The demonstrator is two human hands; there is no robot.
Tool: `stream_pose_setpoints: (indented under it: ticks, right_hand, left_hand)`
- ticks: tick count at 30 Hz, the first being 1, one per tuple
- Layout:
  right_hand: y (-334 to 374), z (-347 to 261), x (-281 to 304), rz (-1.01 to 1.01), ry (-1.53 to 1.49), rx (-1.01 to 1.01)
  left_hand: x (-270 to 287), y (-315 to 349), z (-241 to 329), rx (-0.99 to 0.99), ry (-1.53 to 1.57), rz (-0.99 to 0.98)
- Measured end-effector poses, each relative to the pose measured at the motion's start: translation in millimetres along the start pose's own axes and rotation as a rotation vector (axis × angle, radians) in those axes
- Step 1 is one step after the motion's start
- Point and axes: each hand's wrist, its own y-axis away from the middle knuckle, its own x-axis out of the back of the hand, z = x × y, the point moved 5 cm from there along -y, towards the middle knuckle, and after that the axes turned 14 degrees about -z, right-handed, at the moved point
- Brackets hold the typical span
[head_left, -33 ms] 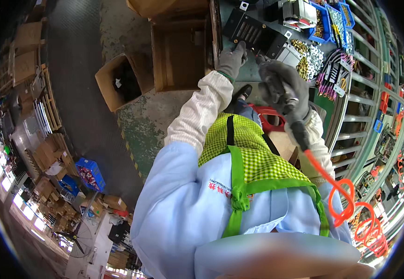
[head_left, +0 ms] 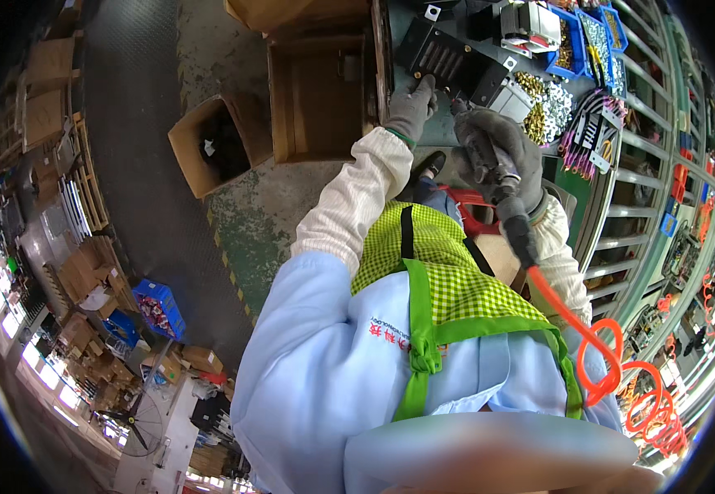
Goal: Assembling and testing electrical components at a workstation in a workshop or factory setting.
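Observation:
My right hand point(head_left: 510, 144), in a grey work glove, is wrapped around an air screwdriver point(head_left: 497, 181) with a red coiled hose running off its lower end. The tool's tip points up toward the near edge of a black metal case point(head_left: 448, 58), which has slots and small brass-coloured fasteners. At that case's near left edge, my gloved left hand point(head_left: 413, 111) presses with its fingers together; the fingertips' exact grip is partly hidden. Just right of the case lie piles of brass-coloured nuts point(head_left: 532, 85) and silver hardware point(head_left: 551, 107).
Blue bins point(head_left: 569, 45) of small parts stand at the back right, beside a bundle of pink-ended cables point(head_left: 592, 132). Open cardboard boxes point(head_left: 320, 107) are left of the bench. A red stool point(head_left: 473, 210) is below my hands. The red coiled hose point(head_left: 600, 370) hangs at right.
My right hand has turned slightly, and the air screwdriver's lower end with its hose has swung a little to the left. My left hand stays at the case.

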Motion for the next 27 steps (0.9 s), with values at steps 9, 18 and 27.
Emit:
stream_pose_setpoints:
  ticks: [9,18,27]
  right_hand:
    - [-11,-8,1,-0.016,0.06,-0.043]
    - [-1,11,-12,0.025,-0.2,-0.198]
    - [9,17,0,0.067,-0.466,-0.235]
  left_hand:
    - [-5,-5,0,0.043,-0.011,-0.014]
    - [-4,1,3,0.095,0.113,0.02]
    - [20,27,0,0.042,0.346,-0.24]
